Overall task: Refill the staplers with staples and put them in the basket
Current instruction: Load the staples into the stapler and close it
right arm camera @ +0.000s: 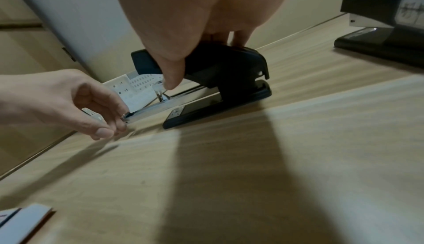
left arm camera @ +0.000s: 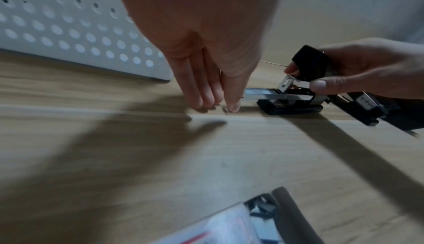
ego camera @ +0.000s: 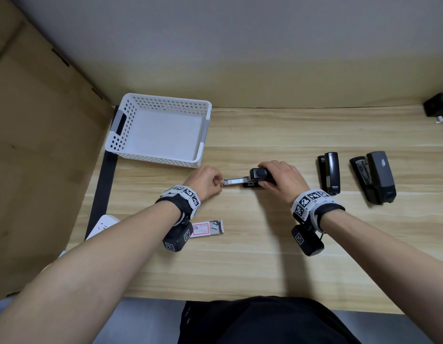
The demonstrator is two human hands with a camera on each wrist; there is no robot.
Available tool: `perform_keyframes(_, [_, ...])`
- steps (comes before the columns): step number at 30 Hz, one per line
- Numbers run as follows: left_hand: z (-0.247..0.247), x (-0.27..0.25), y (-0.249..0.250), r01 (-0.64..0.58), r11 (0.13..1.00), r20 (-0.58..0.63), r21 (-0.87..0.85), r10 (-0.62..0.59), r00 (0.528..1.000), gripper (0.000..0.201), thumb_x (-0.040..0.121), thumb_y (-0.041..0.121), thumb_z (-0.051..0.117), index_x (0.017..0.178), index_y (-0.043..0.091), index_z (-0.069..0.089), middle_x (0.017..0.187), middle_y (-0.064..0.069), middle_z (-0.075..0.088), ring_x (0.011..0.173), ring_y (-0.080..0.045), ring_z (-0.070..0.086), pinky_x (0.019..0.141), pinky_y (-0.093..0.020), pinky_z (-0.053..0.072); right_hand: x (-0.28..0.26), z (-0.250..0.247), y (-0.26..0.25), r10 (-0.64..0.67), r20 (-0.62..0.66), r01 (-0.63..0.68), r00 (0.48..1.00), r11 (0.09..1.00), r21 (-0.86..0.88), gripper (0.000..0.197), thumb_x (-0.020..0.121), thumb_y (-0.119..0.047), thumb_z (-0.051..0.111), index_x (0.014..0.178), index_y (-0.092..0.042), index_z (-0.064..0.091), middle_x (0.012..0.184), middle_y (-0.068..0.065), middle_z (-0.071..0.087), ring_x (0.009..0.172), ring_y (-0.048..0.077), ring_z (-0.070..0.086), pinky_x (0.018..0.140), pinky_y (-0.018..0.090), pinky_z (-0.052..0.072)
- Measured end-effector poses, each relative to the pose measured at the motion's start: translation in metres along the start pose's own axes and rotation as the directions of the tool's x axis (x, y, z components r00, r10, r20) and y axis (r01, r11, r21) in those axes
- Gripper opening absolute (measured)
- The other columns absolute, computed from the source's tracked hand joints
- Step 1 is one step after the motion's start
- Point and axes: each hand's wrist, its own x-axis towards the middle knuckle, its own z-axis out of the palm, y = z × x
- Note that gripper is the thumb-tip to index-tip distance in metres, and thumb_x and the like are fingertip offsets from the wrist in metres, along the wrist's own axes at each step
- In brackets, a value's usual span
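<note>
Wooden desk [ego camera: 240, 256], cardboard at left | lower centre: staple box [ego camera: 207, 228] within reach | centre: right hand [ego camera: 281, 178] clamps stapler [ego camera: 261, 177] steady; left hand [ego camera: 205, 181] pinches staples at extended tray [ego camera: 234, 181] | right: two staplers [ego camera: 329, 173] waiting | upper left: basket [ego camera: 121, 142] empty.

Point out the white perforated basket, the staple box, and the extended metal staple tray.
White perforated plastic basket [ego camera: 154, 158], head view, near wall.
White-and-red staple box [ego camera: 207, 227], head view, top face.
Extended metal staple tray [ego camera: 234, 181], head view, mid-length.

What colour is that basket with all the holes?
The basket is white, with round holes in its walls; the head view shows it best.
</note>
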Motion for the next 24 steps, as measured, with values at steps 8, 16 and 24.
perform_keyframes(8, [0.005, -0.006, 0.001, 0.034, 0.993, -0.058, -0.112, -0.041, 0.997, 0.030, 0.080, 0.014, 0.076, 0.110, 0.012, 0.072, 0.081, 0.007, 0.068, 0.071, -0.006, 0.059, 0.074, -0.018, 0.048, 0.007, -0.008, 0.001, -0.030, 0.088, 0.023, 0.996, 0.996, 0.081, 0.032, 0.087, -0.029, 0.068, 0.114, -0.015, 0.058, 0.102, 0.005, 0.063, 0.092, 0.030, 0.057, 0.077, 0.040, 0.044])
perform_keyframes(16, [0.020, 0.000, 0.030, 0.055, 0.986, -0.100, -0.156, -0.071, 0.992, 0.034, 0.079, 0.007, 0.072, 0.113, 0.010, 0.072, 0.103, -0.004, 0.073, 0.093, -0.016, 0.066, 0.088, -0.025, 0.050, 0.002, -0.006, 0.002, -0.064, 0.061, 0.052, 0.996, 0.983, 0.178, 0.032, 0.084, -0.024, 0.073, 0.112, -0.015, 0.061, 0.100, 0.003, 0.066, 0.092, 0.026, 0.059, 0.074, 0.032, 0.039])
perform_keyframes(24, [0.013, 0.000, 0.028, 0.278, 0.933, -0.125, -0.229, -0.312, 0.942, 0.030, 0.083, 0.004, 0.064, 0.112, 0.010, 0.070, 0.102, -0.003, 0.071, 0.098, -0.018, 0.064, 0.092, -0.028, 0.050, 0.002, -0.004, -0.003, 0.004, 0.043, -0.009, 0.999, 0.992, 0.129, 0.030, 0.087, -0.031, 0.069, 0.113, -0.020, 0.059, 0.102, 0.000, 0.064, 0.094, 0.025, 0.057, 0.073, 0.035, 0.043])
